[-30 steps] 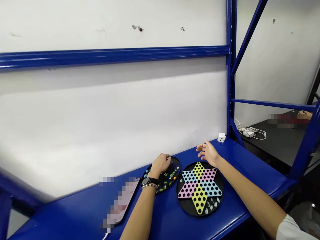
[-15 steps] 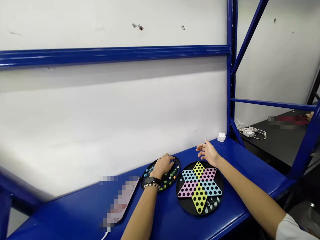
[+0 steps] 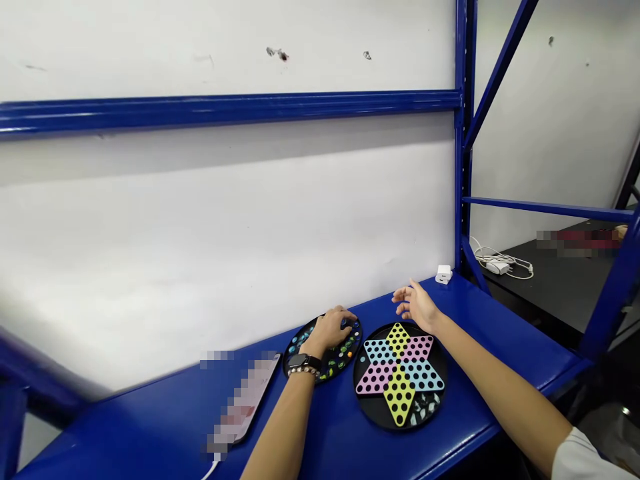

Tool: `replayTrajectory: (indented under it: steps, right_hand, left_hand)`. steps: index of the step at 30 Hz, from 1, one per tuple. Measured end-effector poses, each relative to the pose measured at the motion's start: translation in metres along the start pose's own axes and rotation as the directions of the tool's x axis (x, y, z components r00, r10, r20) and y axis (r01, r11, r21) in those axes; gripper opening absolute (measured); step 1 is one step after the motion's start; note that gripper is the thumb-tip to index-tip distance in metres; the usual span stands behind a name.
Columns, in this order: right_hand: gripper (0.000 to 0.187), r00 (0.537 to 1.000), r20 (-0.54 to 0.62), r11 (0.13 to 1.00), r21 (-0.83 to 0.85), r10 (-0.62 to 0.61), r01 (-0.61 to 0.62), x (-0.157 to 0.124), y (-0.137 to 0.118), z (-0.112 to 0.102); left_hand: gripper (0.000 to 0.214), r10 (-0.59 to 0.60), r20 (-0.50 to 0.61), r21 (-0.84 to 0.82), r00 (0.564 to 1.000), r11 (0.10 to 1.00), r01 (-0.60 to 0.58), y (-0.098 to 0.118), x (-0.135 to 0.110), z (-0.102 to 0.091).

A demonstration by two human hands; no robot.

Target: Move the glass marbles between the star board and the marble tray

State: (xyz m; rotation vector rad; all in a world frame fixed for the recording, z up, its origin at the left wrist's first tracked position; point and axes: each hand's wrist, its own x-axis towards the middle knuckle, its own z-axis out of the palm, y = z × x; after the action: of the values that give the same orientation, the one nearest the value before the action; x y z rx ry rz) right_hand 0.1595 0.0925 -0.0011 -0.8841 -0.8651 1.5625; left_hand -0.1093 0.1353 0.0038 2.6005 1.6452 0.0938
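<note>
White wall (image 3: 225, 213) behind a blue steel shelf (image 3: 150, 433), its top running from lower left of the frame to a blue upright post (image 3: 465, 167) right of center. 2 round black boards sit on it w/ only a narrow gap between them.

Left one is a tray (image 3: 287, 360) of small colored marbles (image 3: 345, 350), right by the back edge at the wall. L hand (image 3: 327, 333) is curled down over it, fingers arched on the marbles, can't tell if it's pinching any. Watch (image 3: 300, 361) and beaded bracelet (image 3: 303, 372) on that wrist.

Right one is a Chinese checkers board (image 3: 367, 413), 6-point star on top, clear marbles (image 3: 423, 408) near its lower edge. R hand (image 3: 417, 307) is open, fingers spread, just above the board's upper rim.

Open blue shelf runs right of the board, w/ a white charger (image 3: 443, 275) at the back by the post. Blurred phone (image 3: 245, 400) lies just left of the tray. Far right, past the post, a black table (image 3: 550, 287) holds a white cable (image 3: 500, 268), and another person's hand (image 3: 621, 231) shows at the frame edge.
</note>
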Motion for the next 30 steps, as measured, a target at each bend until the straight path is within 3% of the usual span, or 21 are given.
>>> replayTrajectory:
  steps: [15, 30]
  right_hand:
    - [0.052, 1.000, 0.011, 1.000, -0.015, -0.005, 0.005, 0.007, 0.007, -0.006]
    - [0.048, 1.000, 0.011, 1.000, -0.017, -0.002, 0.002, 0.003, 0.004, -0.003]
  left_hand:
    - [0.018, 0.008, -0.059, 0.025, 0.998, 1.000, -0.007, 0.017, 0.006, 0.001]
    - [0.029, 0.021, -0.063, 0.052, 0.998, 0.998, -0.018, 0.001, -0.002, -0.009]
